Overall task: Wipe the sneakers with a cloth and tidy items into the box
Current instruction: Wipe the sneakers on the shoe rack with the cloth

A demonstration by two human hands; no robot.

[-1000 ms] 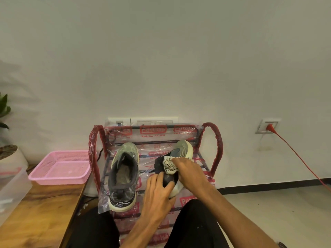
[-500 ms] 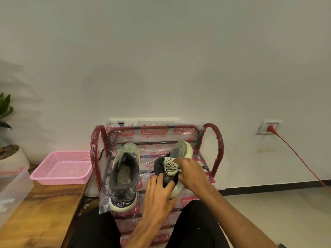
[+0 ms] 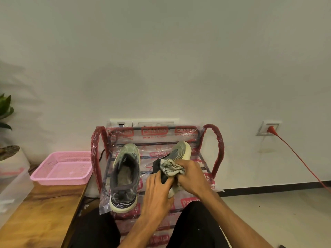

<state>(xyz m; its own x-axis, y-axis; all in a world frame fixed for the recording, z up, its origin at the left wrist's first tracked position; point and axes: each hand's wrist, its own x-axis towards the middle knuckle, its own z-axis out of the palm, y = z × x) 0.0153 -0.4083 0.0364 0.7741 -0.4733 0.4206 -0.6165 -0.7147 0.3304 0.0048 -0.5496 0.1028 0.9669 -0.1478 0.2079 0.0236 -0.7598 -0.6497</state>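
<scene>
Presently, the wiping step is in hand. At the front edge of the shoe rack point(image 3: 217, 140), nearest the person, the left hand point(image 3: 157, 192) grips the heel end of the held sneaker point(image 3: 180, 151), with its fingers curled over the dark collar. Just behind it, the right hand point(image 3: 192, 176) is closed round a bunched pale cloth point(image 3: 171, 167) and presses it against the upper beside the shoe's opening. This sneaker sits over the right half of the rack's top shelf, with its toe raised toward the rear rail. Whether its sole rests on the shelf cannot be told. The second sneaker point(image 3: 125, 176) lies upright on the left half of the same shelf, toe to the rear, with neither hand on it. Whether it has been wiped cannot be judged. To the left of the rack stands the desk point(image 3: 39, 212), which carries a pink basket point(image 3: 62, 169) just beside the rack's left upright. Farther left is a translucent box point(image 3: 12, 187), cut by the frame edge. On the wall well to the right of the rack is a socket point(image 3: 268, 127) with a red plug and cord. The next move probably calls for the left hand to brace the heel firmly while the right hand draws the cloth along the upper toward the toe and the sole edge. The shoe would then be turned to expose the unwiped side. Tidying into the box appears not yet begun.
</scene>
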